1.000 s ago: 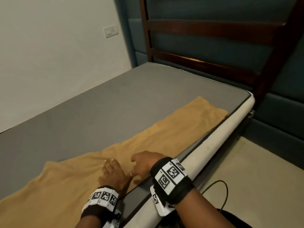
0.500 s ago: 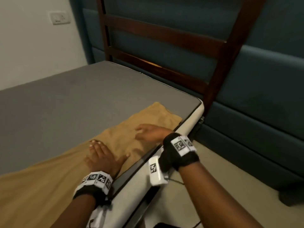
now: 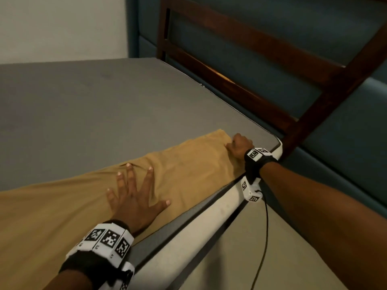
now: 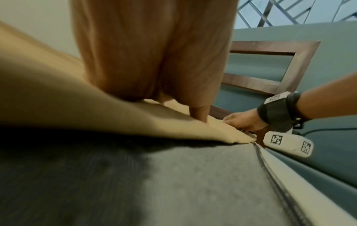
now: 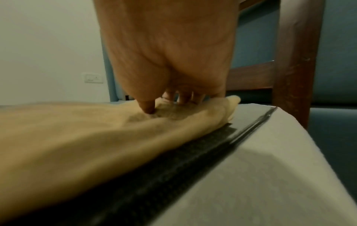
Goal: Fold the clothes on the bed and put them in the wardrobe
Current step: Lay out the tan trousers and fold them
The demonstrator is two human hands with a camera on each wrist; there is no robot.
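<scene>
Fingers (image 3: 230,145) of the right hand (image 3: 239,145) are curled and pinch the far corner of the mustard-yellow cloth (image 3: 188,172), while those of the left hand (image 3: 134,197) are spread wide and press flat on the cloth's middle.

Largest in view is the bed (image 3: 83,105), its grey top bare beyond the cloth. A dark wooden headboard (image 3: 261,65) rises at the far end of the bed, against blue-green padded wall panels (image 3: 345,143). A pale wall (image 3: 62,26) stands past the bed's far side, and a beige floor (image 3: 261,248) lies beside its near edge.

On the bed, the cloth is laid out as a long flat band along the near edge, with its far end close to the headboard corner. A small wrinkle sits at the left fingertips. From the right wrist view, the thumb (image 5: 146,105) and curled fingers bunch the cloth's corner just above the bed's dark piping.

Both wrists carry black bands with black-and-white markers, and a thin black cable (image 3: 265,237) hangs from the right one, beside the bed.
</scene>
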